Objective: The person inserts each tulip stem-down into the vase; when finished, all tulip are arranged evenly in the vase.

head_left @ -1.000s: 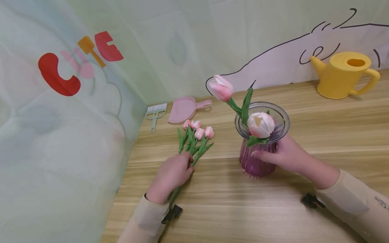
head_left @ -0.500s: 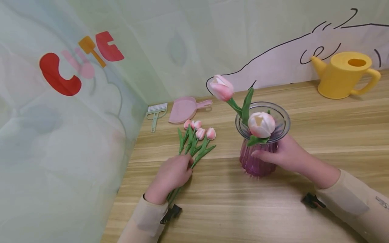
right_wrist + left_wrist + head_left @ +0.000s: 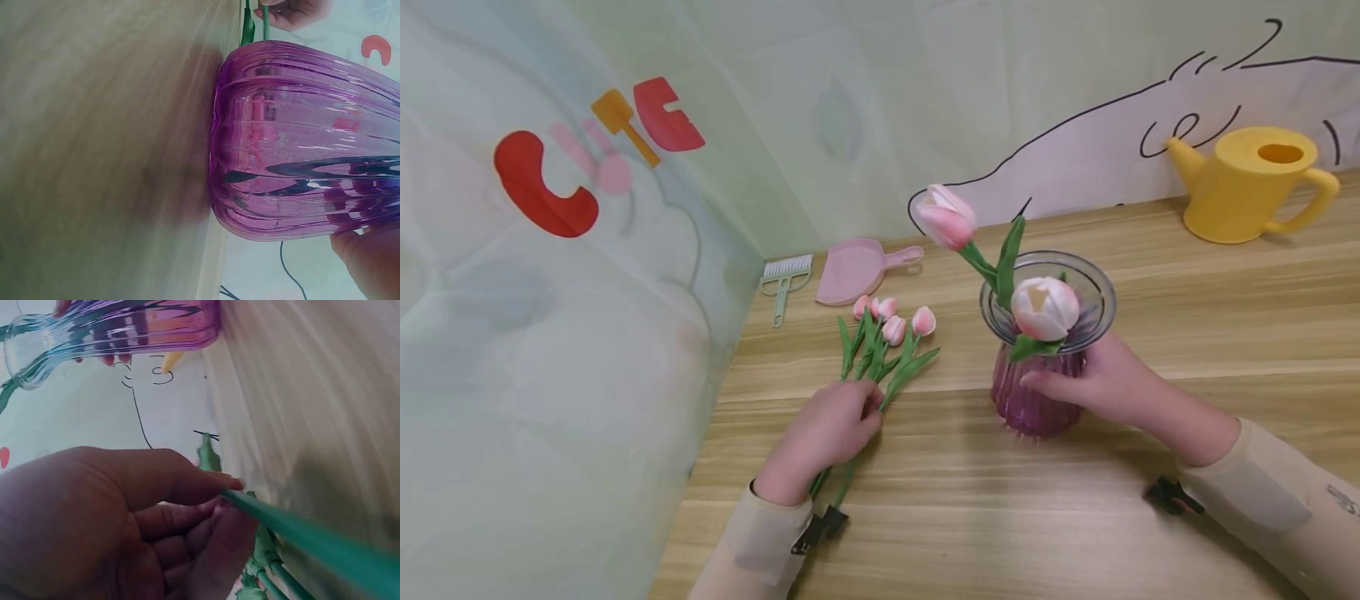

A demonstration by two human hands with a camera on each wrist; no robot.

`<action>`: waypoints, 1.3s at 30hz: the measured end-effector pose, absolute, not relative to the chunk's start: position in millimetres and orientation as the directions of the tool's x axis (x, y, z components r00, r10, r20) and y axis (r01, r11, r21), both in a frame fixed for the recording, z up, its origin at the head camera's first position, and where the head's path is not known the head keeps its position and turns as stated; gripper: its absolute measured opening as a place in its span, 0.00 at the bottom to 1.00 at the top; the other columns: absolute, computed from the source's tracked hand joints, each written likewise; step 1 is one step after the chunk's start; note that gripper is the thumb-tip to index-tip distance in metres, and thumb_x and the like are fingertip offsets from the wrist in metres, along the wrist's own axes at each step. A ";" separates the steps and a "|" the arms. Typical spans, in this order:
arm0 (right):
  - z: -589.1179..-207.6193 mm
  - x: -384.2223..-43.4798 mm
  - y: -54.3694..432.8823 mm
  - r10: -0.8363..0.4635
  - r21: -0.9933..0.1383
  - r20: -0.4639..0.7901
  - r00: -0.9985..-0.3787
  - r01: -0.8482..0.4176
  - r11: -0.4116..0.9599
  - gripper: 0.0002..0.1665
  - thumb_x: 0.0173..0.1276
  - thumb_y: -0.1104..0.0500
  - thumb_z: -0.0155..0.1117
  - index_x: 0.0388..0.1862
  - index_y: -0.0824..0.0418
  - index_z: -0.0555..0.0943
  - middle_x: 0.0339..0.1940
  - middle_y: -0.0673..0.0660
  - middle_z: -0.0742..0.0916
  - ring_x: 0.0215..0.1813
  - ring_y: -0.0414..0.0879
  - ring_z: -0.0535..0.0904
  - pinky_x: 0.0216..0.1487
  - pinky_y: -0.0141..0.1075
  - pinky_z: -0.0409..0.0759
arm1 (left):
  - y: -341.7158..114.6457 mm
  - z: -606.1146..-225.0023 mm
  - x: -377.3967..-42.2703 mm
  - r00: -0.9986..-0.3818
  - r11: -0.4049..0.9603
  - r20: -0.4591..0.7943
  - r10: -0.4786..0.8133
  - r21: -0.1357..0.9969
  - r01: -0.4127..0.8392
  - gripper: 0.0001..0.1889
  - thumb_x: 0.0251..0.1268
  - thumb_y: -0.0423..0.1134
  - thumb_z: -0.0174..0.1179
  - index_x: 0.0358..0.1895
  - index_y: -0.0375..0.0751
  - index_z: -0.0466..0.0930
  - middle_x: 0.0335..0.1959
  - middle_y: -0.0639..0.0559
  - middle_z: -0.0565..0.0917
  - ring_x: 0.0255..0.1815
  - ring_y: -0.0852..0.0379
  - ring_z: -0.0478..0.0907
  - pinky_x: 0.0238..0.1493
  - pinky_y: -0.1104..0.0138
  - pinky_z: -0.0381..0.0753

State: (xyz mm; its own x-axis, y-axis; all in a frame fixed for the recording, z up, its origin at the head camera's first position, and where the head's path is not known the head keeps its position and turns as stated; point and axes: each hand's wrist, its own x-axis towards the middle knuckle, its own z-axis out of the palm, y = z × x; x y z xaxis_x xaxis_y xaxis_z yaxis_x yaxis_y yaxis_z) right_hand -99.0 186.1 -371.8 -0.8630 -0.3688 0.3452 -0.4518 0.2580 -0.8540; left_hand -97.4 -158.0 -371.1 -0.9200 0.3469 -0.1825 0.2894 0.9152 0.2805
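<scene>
Left fingers [image 3: 228, 550] pinch one tulip stem [image 3: 306, 537]; right fingers [image 3: 1054, 386] grip vase [image 3: 1030, 414]. Lifting clear of other tulips [image 3: 893, 331] beyond left fingers seems advisable.

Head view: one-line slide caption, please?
Left hand pinches one pink tulip; right hand grips a ribbed purple vase with two tulips in it.

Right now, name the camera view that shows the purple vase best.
The head view: the vase shows from rim to base, though the right hand covers part. The left wrist view shows it sideways, cut by the top edge; the right wrist view, only its lower part, close up.
</scene>
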 end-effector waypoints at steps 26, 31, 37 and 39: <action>-371.2 -98.6 185.6 -0.370 -0.854 0.348 -0.862 -0.454 0.255 0.43 0.59 0.67 0.78 0.70 0.60 0.67 0.61 0.56 0.82 0.63 0.34 0.75 0.66 0.19 0.70 | -155.1 -349.0 -93.5 -0.942 0.714 -0.037 0.333 0.663 0.226 0.14 0.67 0.28 0.61 0.54 0.35 0.77 0.36 0.50 0.82 0.26 0.61 0.80 0.24 0.68 0.82; -371.5 -99.2 185.4 -0.375 -0.850 0.357 -0.856 -0.464 0.248 0.42 0.59 0.68 0.78 0.70 0.60 0.67 0.60 0.53 0.82 0.62 0.35 0.76 0.66 0.20 0.70 | -154.5 -344.3 -94.7 -0.940 0.679 0.029 0.339 0.684 0.266 0.14 0.67 0.28 0.63 0.53 0.36 0.77 0.37 0.49 0.83 0.30 0.60 0.81 0.25 0.67 0.83; -372.5 -100.5 185.6 -0.373 -0.842 0.379 -0.847 -0.483 0.241 0.44 0.57 0.69 0.79 0.70 0.59 0.68 0.59 0.44 0.82 0.62 0.35 0.77 0.66 0.21 0.72 | -152.9 -341.9 -94.7 -0.946 0.655 0.087 0.312 0.702 0.280 0.14 0.67 0.29 0.64 0.54 0.36 0.77 0.39 0.48 0.83 0.32 0.58 0.82 0.26 0.68 0.82; -372.3 -100.4 185.4 -0.372 -0.841 0.379 -0.847 -0.483 0.244 0.44 0.57 0.68 0.79 0.70 0.59 0.68 0.59 0.45 0.82 0.62 0.35 0.77 0.66 0.21 0.71 | -153.1 -341.5 -94.5 -0.950 0.636 0.108 0.293 0.720 0.278 0.14 0.68 0.29 0.63 0.55 0.35 0.77 0.40 0.46 0.83 0.32 0.57 0.82 0.26 0.67 0.84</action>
